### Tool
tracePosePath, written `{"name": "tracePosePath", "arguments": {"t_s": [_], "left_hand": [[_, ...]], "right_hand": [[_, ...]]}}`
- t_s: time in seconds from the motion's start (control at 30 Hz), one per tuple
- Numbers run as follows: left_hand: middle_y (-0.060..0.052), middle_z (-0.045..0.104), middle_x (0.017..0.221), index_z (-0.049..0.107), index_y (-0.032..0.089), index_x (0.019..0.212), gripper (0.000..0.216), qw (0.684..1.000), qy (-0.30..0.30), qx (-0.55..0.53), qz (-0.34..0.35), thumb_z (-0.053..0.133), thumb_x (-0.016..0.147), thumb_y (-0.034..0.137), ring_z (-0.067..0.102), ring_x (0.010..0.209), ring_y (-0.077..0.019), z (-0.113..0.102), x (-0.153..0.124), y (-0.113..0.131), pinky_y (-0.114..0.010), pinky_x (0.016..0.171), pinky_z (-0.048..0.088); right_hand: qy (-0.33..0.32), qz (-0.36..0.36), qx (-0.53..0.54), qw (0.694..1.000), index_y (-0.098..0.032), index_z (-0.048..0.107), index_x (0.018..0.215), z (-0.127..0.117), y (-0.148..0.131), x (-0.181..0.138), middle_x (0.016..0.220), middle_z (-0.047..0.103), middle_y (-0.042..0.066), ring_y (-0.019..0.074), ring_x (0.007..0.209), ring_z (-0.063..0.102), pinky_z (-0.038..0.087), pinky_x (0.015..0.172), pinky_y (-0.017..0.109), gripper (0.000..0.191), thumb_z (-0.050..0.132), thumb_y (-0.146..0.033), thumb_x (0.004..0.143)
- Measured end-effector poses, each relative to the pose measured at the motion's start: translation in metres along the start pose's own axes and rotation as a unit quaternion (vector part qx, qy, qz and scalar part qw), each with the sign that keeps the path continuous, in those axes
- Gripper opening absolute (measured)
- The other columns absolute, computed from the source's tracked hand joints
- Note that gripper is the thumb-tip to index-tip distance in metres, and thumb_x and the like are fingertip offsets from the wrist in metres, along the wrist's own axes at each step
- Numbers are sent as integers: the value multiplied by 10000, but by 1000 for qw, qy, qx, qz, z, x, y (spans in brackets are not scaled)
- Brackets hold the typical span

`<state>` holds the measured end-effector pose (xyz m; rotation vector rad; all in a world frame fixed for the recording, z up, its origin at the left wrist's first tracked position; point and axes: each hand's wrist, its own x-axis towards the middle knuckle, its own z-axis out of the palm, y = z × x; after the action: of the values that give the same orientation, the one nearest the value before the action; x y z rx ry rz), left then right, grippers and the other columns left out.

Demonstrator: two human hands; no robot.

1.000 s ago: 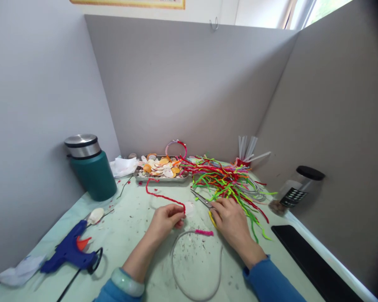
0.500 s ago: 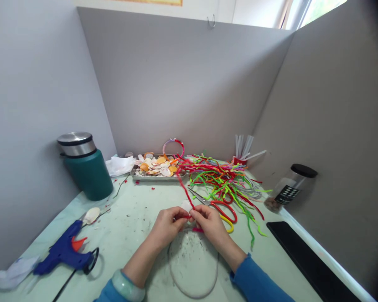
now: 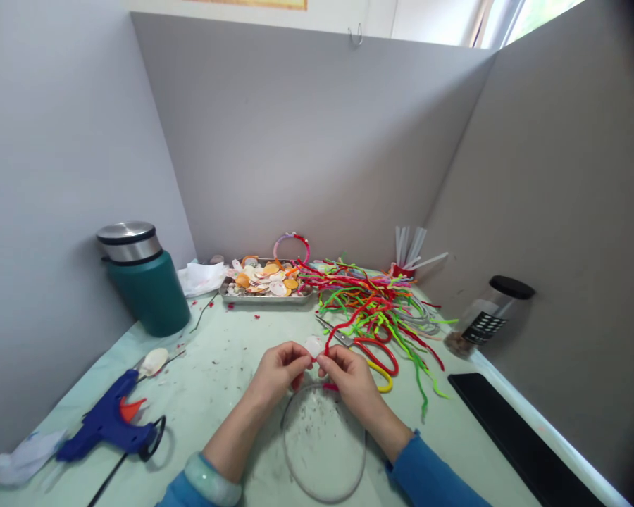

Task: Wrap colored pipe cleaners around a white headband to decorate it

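My left hand (image 3: 281, 372) and my right hand (image 3: 353, 374) meet low over the table, thumbs and fingertips pinched together on a red pipe cleaner (image 3: 342, 325). Its long free end curves up and right from my right fingers, passing over the scissors. A pale, whitish disc (image 3: 313, 345), perhaps a shell, shows just beyond my fingertips; whether a finger grips it is unclear. Below the hands is a thin grey hoop (image 3: 286, 440), its top partly wrapped in red and partly hidden by my right hand. Scissors (image 3: 373, 355) with red and yellow handles lie beside my right hand.
A blue glue gun (image 3: 110, 415) and a green bottle (image 3: 151, 289) stand left. At the back are a metal tray (image 3: 267, 300) of shells, a decorated hoop (image 3: 307, 248), heaped pipe cleaners (image 3: 370, 289) and glue sticks (image 3: 409, 243). A jar (image 3: 486, 317) and black strip (image 3: 507, 429) are right.
The red pipe cleaner's free end has swung from upper left over to the right, across the scissors. My left hand has shifted slightly; both hands stay pinched at the same spot.
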<state>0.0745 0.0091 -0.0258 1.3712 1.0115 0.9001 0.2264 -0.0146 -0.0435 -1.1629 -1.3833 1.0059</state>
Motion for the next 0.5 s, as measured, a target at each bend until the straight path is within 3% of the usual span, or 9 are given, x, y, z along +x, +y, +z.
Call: {"name": "tracePosePath", "arguments": {"t_s": [0.1, 0.23, 0.37, 0.5], "left_hand": [[9, 557, 562, 606, 153, 724, 117, 989, 23, 131, 65, 545, 732, 252, 466, 474, -107, 0, -3, 3, -221, 480, 361], [-20, 621, 763, 644, 190, 784, 155, 932, 45, 313, 177, 502, 748, 137, 532, 666, -133, 0, -10, 5, -232, 622, 381], [-21, 594, 794, 615, 199, 784, 140, 900, 53, 380, 207, 504, 754, 120, 526, 675, -134, 1, -14, 6, -223, 610, 366], [-16, 579, 782, 593, 198, 767, 124, 893, 49, 392, 218, 504, 755, 112, 519, 662, -129, 2, -15, 7, -216, 593, 355]], "right_hand": [[7, 0, -22, 1000, -157, 541, 669, 0, 0, -1, 584, 537, -20, 105, 520, 460, 352, 494, 207, 225, 534, -337, 805], [21, -16, -110, 994, -171, 533, 671, 2, -3, -3, 555, 510, -31, 107, 495, 454, 346, 480, 205, 202, 511, -310, 815], [49, -89, -220, 970, -174, 581, 711, 0, -1, -6, 601, 555, -5, 132, 566, 491, 357, 531, 217, 146, 498, -245, 808], [38, -109, -247, 962, -180, 592, 788, -1, 5, -7, 696, 604, 19, 142, 631, 526, 375, 571, 220, 142, 455, -201, 819]]}}
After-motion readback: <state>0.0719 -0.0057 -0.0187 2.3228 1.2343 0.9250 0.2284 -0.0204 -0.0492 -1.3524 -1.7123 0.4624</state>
